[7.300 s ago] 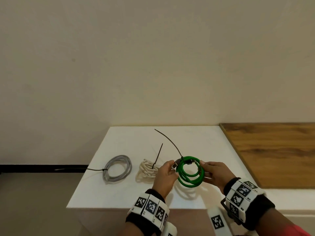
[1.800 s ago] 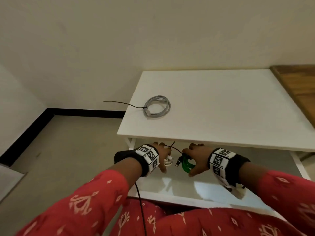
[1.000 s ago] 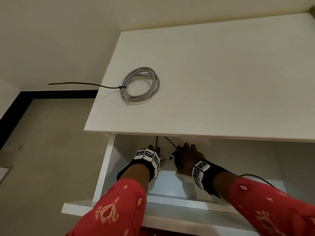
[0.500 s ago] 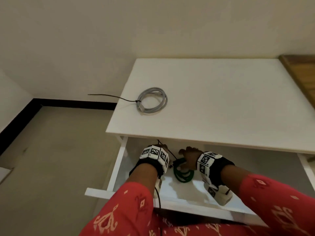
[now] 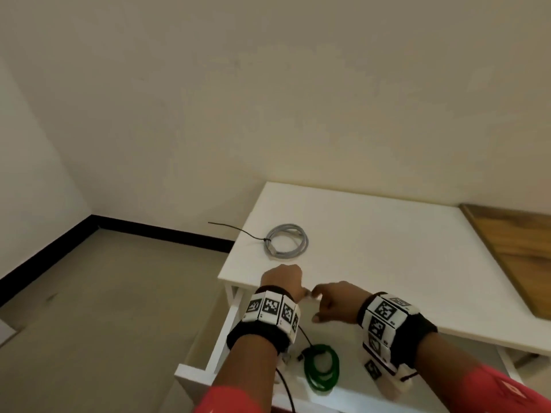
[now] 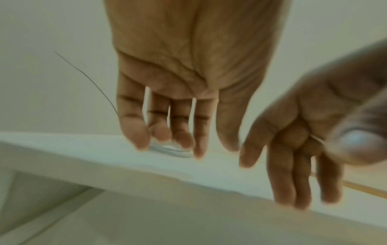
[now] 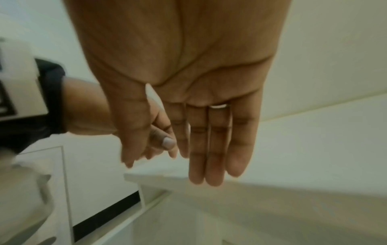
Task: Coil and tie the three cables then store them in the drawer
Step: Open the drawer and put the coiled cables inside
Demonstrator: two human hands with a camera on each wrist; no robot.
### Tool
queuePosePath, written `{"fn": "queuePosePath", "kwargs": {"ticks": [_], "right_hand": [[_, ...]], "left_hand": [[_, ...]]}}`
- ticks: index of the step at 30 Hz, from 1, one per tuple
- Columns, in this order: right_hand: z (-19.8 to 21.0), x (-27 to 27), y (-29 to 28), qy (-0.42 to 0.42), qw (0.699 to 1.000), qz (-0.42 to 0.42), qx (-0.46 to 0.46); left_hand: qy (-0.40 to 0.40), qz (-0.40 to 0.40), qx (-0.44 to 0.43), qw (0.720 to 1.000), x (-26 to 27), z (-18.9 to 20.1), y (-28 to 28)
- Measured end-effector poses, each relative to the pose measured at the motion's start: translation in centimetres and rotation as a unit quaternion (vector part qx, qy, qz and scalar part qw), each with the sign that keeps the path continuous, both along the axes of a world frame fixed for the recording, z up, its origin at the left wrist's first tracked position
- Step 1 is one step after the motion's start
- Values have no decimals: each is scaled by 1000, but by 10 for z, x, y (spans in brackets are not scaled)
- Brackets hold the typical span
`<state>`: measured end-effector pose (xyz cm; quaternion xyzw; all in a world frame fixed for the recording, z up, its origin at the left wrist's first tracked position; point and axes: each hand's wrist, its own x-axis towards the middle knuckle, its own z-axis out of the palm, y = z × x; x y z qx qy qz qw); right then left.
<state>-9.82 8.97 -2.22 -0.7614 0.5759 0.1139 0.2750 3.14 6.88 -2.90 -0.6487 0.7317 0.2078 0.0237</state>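
Note:
A green coil [image 5: 322, 371] lies on the floor of the open white drawer [image 5: 191, 373], its black tie pointing up-left. Only a sliver of the cream coil [image 5: 286, 361] shows beside it, under my left wrist. The grey coil [image 5: 286, 241] rests on the white table [image 5: 387, 248], and its tie tail sticks out past the left edge. My left hand [image 5: 293, 282] hovers over the table's front edge just short of the grey coil [image 6: 167, 149]. In the left wrist view the left hand [image 6: 201, 140] has straight fingers and holds nothing. My right hand [image 5: 317, 305] is beside it; in the right wrist view the right hand [image 7: 182, 149] is likewise flat and empty.
A wooden surface [image 5: 515, 251] adjoins the table on the right. A wall stands behind the table, and bare floor [image 5: 119, 308] with a black skirting lies to the left. The open drawer juts out under the table front toward my body.
Both hands have let go of the green and cream coils in the drawer. They have risen out of it to the table's front edge, toward the grey coil.

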Motion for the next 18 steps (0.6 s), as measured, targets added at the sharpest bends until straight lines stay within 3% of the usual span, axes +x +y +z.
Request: {"fn": "queuePosePath", "kwargs": {"ticks": [4, 7, 12, 15, 18], "right_hand": [[23, 13, -42, -78, 986, -58, -133], [23, 23, -78, -130, 966, -136, -179], [9, 33, -137, -116, 960, -180, -179], [0, 36, -160, -86, 974, -170, -122], [-10, 37, -172, -113, 975, -180, -66]], "left_hand": [[42, 111, -133, 984, 23, -7, -16], [41, 144, -144, 978, 32, -17, -25], [43, 141, -91, 985, 36, -39, -38], [41, 122, -72, 989, 35, -45, -41], [50, 103, -78, 990, 34, -47, -43]]}}
